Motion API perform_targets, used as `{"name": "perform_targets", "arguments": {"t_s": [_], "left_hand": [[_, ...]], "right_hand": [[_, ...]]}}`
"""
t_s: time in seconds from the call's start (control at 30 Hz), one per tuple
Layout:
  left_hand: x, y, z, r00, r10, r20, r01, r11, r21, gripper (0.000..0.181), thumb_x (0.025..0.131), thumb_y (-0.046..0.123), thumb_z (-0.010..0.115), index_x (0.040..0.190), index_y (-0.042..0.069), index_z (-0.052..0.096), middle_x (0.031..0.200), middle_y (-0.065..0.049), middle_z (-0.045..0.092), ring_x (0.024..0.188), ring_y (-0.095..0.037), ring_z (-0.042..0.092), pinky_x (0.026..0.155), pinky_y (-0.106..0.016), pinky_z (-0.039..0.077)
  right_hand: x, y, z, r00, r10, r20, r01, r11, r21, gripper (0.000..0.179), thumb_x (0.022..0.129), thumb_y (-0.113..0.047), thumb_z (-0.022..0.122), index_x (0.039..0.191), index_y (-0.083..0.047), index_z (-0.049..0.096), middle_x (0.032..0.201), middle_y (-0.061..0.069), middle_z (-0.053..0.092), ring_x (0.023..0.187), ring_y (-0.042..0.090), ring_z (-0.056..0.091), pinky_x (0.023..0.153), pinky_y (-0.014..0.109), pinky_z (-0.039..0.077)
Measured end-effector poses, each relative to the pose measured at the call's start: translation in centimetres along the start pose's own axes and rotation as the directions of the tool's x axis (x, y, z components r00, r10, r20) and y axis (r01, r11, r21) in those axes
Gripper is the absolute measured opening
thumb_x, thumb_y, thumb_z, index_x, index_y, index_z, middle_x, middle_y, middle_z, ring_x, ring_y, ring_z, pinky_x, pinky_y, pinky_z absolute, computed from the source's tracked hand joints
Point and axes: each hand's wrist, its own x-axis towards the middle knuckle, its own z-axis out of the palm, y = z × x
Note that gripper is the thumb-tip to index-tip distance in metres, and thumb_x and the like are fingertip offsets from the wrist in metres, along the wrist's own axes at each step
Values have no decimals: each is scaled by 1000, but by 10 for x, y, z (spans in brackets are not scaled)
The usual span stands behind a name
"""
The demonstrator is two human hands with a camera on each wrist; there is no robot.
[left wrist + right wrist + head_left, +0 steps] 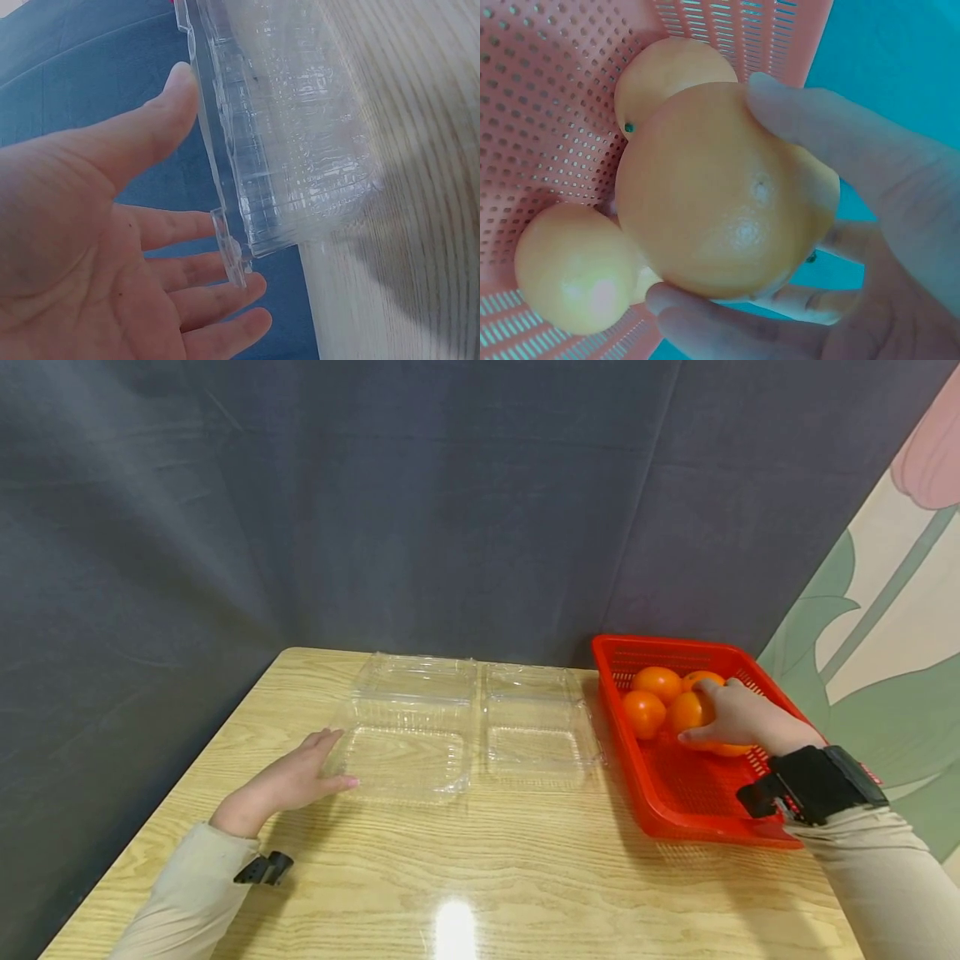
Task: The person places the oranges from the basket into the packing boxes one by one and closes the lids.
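Observation:
My right hand (738, 717) grips an orange (712, 191) over the red basket, with the thumb on one side and curled fingers on the other. Several more oranges lie around it, among them one orange (642, 714) by the basket's left wall. My left hand (300, 774) is at the left edge of a clear plastic clamshell box (405, 760), whose lid is folded back. In the left wrist view, its thumb and fingers are spread loosely along the rim of the box (300, 135), with fingertips right at the corner.
A smaller clear clamshell box (534, 745), also with its lid back, stands right of the first. The red basket (660, 827) occupies the right side of the wooden table (375, 877). Behind rises a dark cloth (450, 510), and a painted wall (900, 635) is at the right.

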Motion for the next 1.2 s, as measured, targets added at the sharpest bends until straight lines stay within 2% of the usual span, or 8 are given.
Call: {"name": "perform_targets", "arguments": {"t_s": [0.23,0.5,0.7,1.0,1.2], "left_hand": [[0,0,0,1000,0,2,0,1000,-3,89,88,44,60,145,-9,16,147,-39,11,132,-56,22,100,-65,31],[0,0,0,1000,1,0,-1,1000,-2,88,88,43,60,145,-9,17,147,-39,12,132,-56,23,100,-65,31],[1,0,0,1000,5,-2,-5,1000,-1,89,88,44,60,145,-8,17,147,-39,12,131,-56,23,99,-65,32],[2,-2,0,1000,4,-4,-4,1000,12,90,87,46,60,145,-9,17,147,-39,12,131,-56,23,99,-65,32],[1,-1,0,1000,4,-3,-4,1000,10,90,87,45,60,145,-9,17,147,-39,12,131,-56,23,99,-65,32]], "right_hand": [[-1,-2,-3,1000,22,2,-22,1000,0,82,72,-43,76,126,7,42,92,24,53,85,36,47,65,37,46],[-3,-3,-6,1000,3,-29,-4,1000,-25,81,72,-40,76,126,9,42,91,26,54,85,37,46,64,39,46],[-5,-8,-10,998,15,-56,-16,999,-27,77,73,-39,76,124,8,43,88,25,53,83,37,47,61,37,45],[-6,-17,-14,997,28,-68,-29,999,-19,75,72,-38,76,123,7,43,92,28,51,84,37,48,60,37,46],[-7,-24,-18,997,28,-76,-31,999,-42,78,73,-38,76,125,9,42,97,33,51,85,40,48,65,44,49]]}}
